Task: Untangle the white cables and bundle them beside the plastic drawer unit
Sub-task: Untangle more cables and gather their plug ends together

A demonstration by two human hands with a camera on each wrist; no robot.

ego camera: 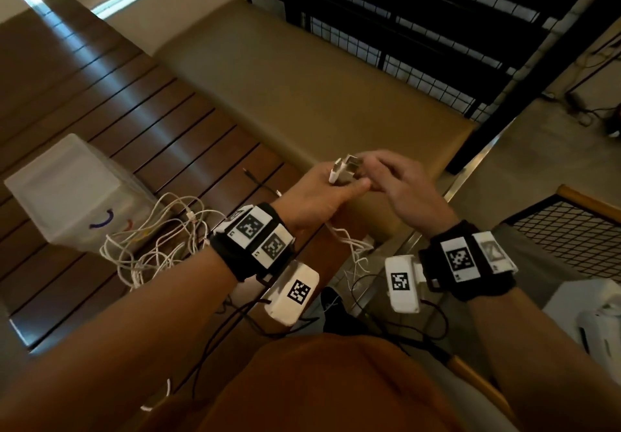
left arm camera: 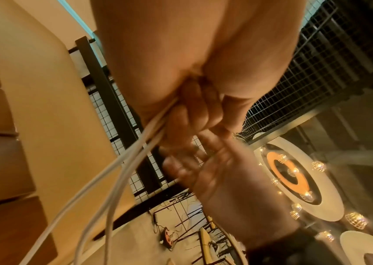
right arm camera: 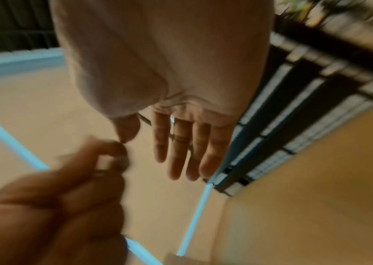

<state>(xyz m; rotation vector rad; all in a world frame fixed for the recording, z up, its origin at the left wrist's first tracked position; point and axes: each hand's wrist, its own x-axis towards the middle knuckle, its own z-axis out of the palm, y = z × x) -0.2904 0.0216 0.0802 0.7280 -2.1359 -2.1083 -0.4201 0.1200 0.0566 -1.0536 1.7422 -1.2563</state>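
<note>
Your left hand (ego camera: 319, 193) grips a gathered group of white cable ends (ego camera: 346, 169), fingers curled round them; the left wrist view shows about three strands leaving the closed fist. The exact count of connectors in the grip cannot be determined. Your right hand (ego camera: 400, 183) is just beside the connectors, fingers extended and relaxed, holding nothing; the right wrist view confirms the straight fingers.

The remaining white cables (ego camera: 158, 236) lie in one loose tangle on the slatted wooden desk (ego camera: 100, 95), touching the front right corner of the plastic drawer unit (ego camera: 70, 189). Further strands (ego camera: 356, 250) hang from your left hand, well to the right of the drawer unit, over the desk edge. One drawer unit is present. The number of cables in the tangle cannot be counted; loops overlap.

Handling judgement:
- The cables appear light, thin and limp. They will sag and will not hold a shape unless coiled.
- The jacket is probably smooth, so a loose grip may slip.
- Take hold at the connector ends or just behind them. Do not pull on a mid-span loop, as this likely tightens knots.
- Avoid sharp bends at the connector necks, which are the likely weak points.
</note>
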